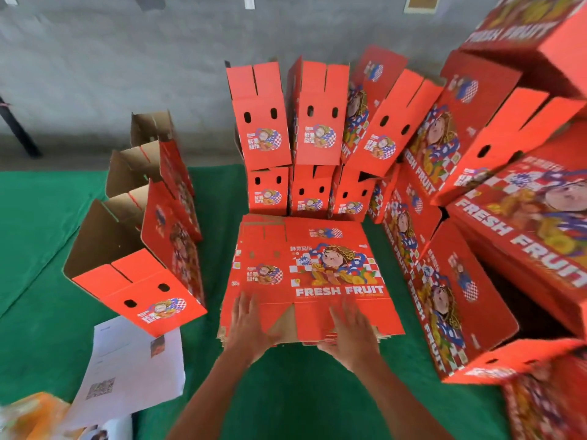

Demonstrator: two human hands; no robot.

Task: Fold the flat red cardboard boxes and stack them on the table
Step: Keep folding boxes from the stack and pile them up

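Red flat cardboard boxes (305, 274) lie stacked at the centre of a green-covered table (301, 392), printed "FRESH FRUIT". The left hand (251, 325) and right hand (351, 333) rest with fingers straight and spread on the pile's near edge, gripping nothing. Folded boxes (314, 138) stand stacked behind, at left (139, 281) and right (495, 217). White papers (133, 369) lie near left.

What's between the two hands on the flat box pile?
In the head view, between the left hand and right hand lies the top flat box's red flap with a brown cardboard notch.
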